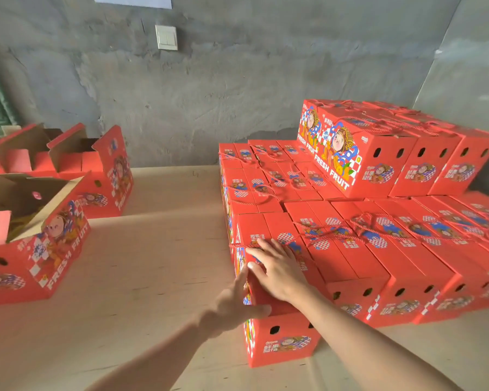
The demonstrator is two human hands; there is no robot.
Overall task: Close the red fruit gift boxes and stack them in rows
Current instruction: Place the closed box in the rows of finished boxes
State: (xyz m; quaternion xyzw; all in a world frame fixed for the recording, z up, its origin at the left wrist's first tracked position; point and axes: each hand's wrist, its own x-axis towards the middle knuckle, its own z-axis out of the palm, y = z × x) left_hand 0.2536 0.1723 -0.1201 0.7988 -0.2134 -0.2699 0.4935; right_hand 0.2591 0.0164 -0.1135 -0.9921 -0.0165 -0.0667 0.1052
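- The box [283,342], closed, sits at the near-left corner of the stack [378,249].
- The right hand [277,273] lies flat on its top, grip slack, fingers straight.
- The left hand [232,303] presses its left side, fingers straight.
- Some open boxes [48,249] stand left on the worktop [158,277].

The one view sits at the person's head and faces forward and down, across the pale surface [158,263] toward a grey wall [237,94] that closes the top of the frame. The lens is wide, so straight edges lean and bow near the borders. Both forearms enter from the bottom edge. The left hand [232,303] and right hand [277,272] lie just below centre, close to the lens, on the nearest box [283,342]. The stacked closed boxes [378,263] fill the right half and run out of frame at the right. Open boxes [54,235] sit at the left edge, partly cut off.
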